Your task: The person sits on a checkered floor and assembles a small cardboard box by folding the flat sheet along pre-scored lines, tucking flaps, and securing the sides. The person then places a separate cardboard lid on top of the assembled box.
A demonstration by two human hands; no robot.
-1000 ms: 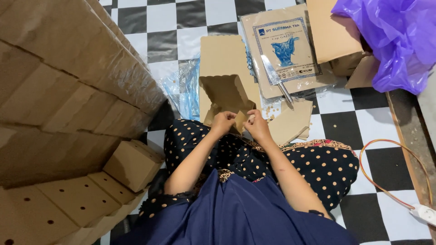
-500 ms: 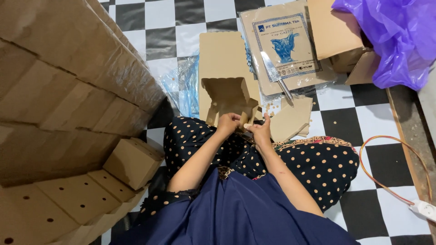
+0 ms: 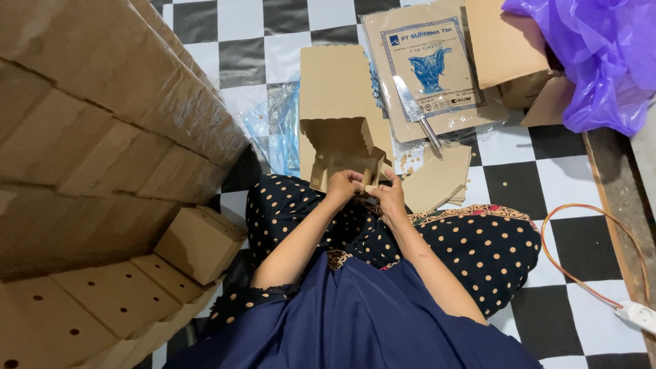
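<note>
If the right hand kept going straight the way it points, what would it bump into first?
The right hand points up-left at the half-folded cardboard box it already touches, so probably that box first. Beyond lie flat cardboard sheets, though depth is unclear.

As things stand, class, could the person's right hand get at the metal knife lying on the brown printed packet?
Probably yes. The right hand is pinching the half-folded cardboard box, and the metal knife lies uncovered on the brown printed packet just beyond it, with nothing between them.

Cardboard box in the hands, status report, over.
Left hand and right hand both gripping half-folded cardboard box over the lap. Knife lies beyond on a paper packet, apart.
</note>
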